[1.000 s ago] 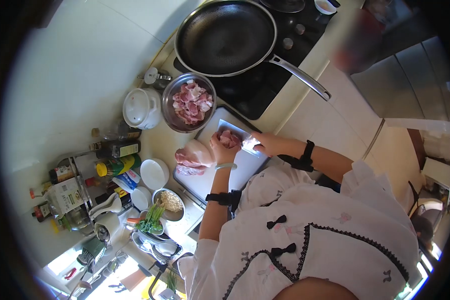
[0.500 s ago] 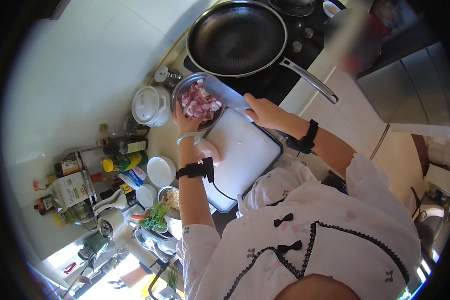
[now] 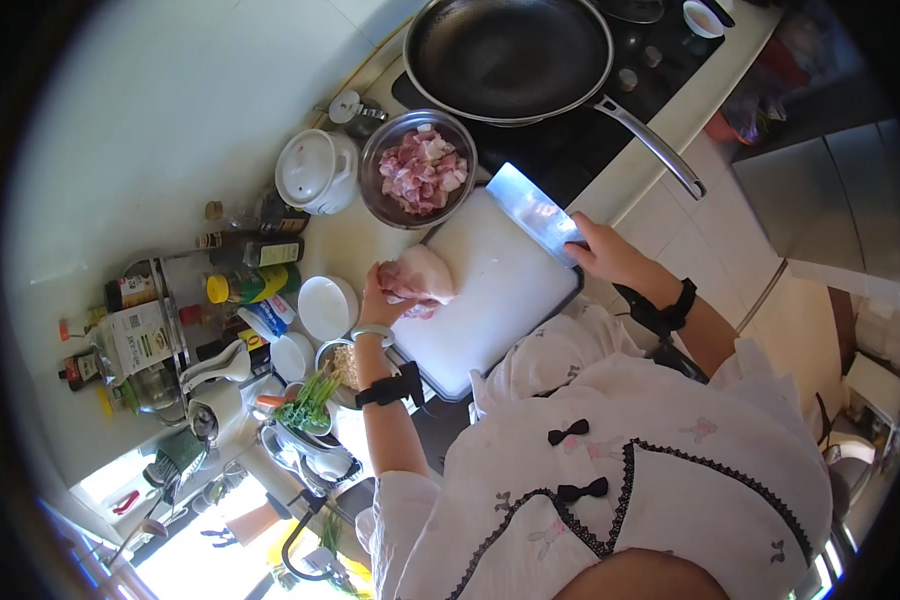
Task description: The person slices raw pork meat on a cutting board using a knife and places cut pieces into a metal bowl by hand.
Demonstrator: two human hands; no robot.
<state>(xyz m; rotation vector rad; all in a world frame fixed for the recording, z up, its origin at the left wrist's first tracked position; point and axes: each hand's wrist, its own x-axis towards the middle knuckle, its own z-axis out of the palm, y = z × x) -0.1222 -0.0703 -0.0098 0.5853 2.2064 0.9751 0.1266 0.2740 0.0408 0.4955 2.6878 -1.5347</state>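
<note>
My right hand [image 3: 607, 252] is closed round the handle of a cleaver [image 3: 532, 208], whose broad blade is over the far right edge of the white cutting board [image 3: 500, 310]. My left hand [image 3: 378, 303] grips the left side of a large piece of raw meat [image 3: 422, 276] on the board; the palm side is hidden. Just beyond the board stands a metal bowl [image 3: 370, 192] holding cut chunks of raw meat [image 3: 423, 172].
A large frying pan [image 3: 510, 55] sits on the dark cooktop [image 3: 570, 150], its handle pointing right. Left of the board are a white lidded pot [image 3: 315, 172], a white bowl [image 3: 327, 307], several bottles [image 3: 255, 284] and green vegetables [image 3: 308, 404].
My left hand has gone from the meat chunks in the bowl to the large piece on the board. The cleaver has moved from the bowl's rim back over the board.
</note>
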